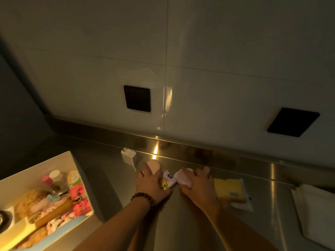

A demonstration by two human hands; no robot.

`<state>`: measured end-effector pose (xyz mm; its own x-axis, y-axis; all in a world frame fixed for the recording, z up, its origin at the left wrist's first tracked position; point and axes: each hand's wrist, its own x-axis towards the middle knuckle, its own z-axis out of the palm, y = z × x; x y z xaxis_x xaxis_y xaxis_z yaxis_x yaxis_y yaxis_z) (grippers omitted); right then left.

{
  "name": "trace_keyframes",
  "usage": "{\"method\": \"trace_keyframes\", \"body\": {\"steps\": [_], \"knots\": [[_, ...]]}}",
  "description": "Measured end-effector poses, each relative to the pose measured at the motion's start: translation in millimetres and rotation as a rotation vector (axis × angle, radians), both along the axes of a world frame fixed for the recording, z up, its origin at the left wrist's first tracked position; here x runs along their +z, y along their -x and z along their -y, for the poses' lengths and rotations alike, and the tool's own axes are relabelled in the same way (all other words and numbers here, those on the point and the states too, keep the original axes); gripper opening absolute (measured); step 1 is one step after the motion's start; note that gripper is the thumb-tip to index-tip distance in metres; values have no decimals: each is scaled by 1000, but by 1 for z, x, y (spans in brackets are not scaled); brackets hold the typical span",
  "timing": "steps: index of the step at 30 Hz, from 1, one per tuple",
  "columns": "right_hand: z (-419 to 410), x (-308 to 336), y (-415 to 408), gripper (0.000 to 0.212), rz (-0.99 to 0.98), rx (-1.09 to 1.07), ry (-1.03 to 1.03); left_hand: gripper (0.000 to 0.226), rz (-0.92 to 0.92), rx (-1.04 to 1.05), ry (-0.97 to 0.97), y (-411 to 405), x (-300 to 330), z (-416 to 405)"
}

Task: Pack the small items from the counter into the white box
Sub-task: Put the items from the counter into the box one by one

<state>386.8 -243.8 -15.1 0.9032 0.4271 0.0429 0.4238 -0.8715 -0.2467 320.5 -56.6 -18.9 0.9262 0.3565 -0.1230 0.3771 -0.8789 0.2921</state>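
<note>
Stainless steel forms the counter (181,223), which runs under a white tiled wall (217,51) carrying two black sockets (137,98); the white box (72,160) stands at the left edge, already part-filled, so packed items travel only a short way. Near the back rail, the left hand (151,185) curls round a pink round case (154,166) and the right hand (197,185) grips a pale pink container (183,179), probably to carry both across in one trip. Between them lies a small tissue pack (169,180), with a white charger (128,156) behind and a yellow packet (230,191) to the right.
</note>
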Motion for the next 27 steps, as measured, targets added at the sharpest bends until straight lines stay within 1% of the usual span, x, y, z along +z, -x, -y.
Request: {"method": "trace_keyframes", "body": {"steps": [4,7,10,13,15,18,21,25,27], "knots": [[0,16,15,63,50,13,-50,82,64,28,72,17,15,-1],[-3,43,23,62,80,27,-92,79,147,34,116,29,43,-4],[-13,77,32,60,135,69,-135,75,225,59,83,42,82,-13],[-33,111,49,60,191,131,-192,78,312,89,42,61,124,-34],[-51,130,64,61,214,189,-212,74,334,102,-4,79,146,-54],[-85,150,86,61,247,283,-246,72,322,157,-82,116,166,-91],[-123,161,109,63,250,357,-255,74,256,228,-119,160,173,-133],[-168,164,140,64,192,451,-307,92,127,318,-110,215,159,-182],[-186,161,153,65,152,482,-303,94,72,336,-114,234,143,-197]]}}
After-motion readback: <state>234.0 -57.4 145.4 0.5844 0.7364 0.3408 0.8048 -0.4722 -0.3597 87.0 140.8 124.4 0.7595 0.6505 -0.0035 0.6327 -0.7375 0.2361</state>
